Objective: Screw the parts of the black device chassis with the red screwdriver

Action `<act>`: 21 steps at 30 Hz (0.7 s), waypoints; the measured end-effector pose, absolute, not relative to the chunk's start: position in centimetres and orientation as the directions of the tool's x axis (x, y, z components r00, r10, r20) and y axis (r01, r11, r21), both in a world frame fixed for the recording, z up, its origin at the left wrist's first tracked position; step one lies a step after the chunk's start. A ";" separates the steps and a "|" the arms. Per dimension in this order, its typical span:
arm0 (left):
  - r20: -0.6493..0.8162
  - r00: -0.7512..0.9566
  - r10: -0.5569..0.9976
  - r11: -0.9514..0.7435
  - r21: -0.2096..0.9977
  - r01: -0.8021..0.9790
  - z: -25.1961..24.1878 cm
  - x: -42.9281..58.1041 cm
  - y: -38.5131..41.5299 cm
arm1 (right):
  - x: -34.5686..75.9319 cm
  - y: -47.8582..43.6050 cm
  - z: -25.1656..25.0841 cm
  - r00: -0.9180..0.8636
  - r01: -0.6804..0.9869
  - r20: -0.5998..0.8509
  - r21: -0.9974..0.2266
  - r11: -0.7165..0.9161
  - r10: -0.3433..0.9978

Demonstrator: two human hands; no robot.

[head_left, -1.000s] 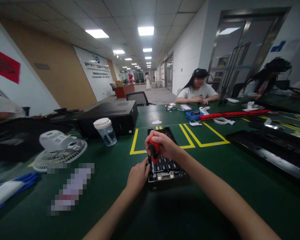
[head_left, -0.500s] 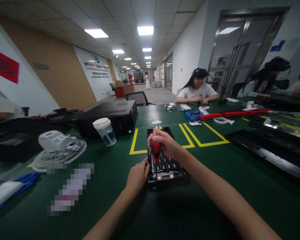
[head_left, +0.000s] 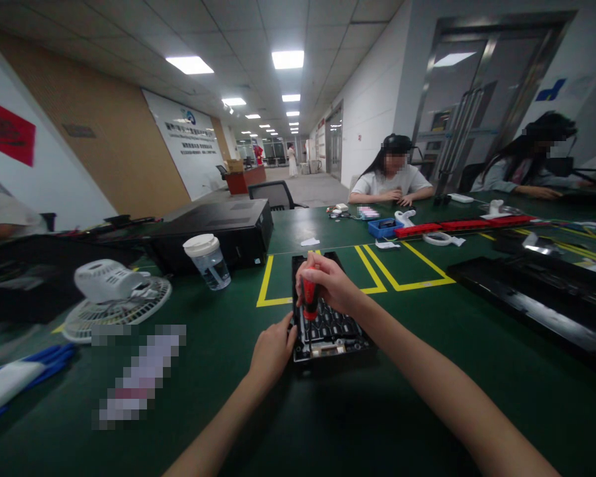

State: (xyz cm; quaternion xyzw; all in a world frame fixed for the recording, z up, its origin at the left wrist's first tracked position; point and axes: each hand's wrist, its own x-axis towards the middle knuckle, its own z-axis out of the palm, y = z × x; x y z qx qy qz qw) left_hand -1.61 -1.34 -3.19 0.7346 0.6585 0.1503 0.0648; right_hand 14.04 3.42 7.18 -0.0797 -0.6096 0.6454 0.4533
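A black tray-like case with a gridded inside lies on the green table in front of me. My right hand is closed round a red-handled screwdriver, held upright with its tip down inside the case. My left hand rests against the case's left front edge, fingers curled on the rim. A small metal part lies at the case's near end.
A clear cup with a white lid, a white desk fan and a black computer case stand left. Blue pens lie at far left. A long black panel lies right. Two people sit across the table.
My right hand has shifted the screwdriver slightly right and lower into the case and turned a little around it. My left hand stays on the case's edge.
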 end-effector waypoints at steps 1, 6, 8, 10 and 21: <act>0.136 0.086 0.987 -0.123 0.295 0.947 -3.2 -1.6 -1.3 | 14.0 3.4 7.2 -0.571 -0.484 0.450 -0.860 0.161 0.686; 0.129 0.072 0.989 -0.107 0.296 0.949 -3.2 -1.6 -1.3 | 13.9 3.2 7.3 -0.547 -0.453 0.458 -0.866 0.213 0.701; 0.124 0.071 0.990 -0.105 0.291 0.951 -3.2 -1.6 -1.3 | 13.9 3.1 7.3 -0.534 -0.434 0.461 -0.869 0.238 0.709; 0.124 0.074 0.990 -0.106 0.283 0.953 -3.1 -1.5 -1.3 | 13.8 3.0 7.4 -0.516 -0.414 0.466 -0.870 0.268 0.718; 0.106 0.068 0.992 -0.095 0.277 0.956 -3.0 -1.5 -1.4 | 13.3 2.2 7.7 -0.428 -0.285 0.477 -0.877 0.387 0.767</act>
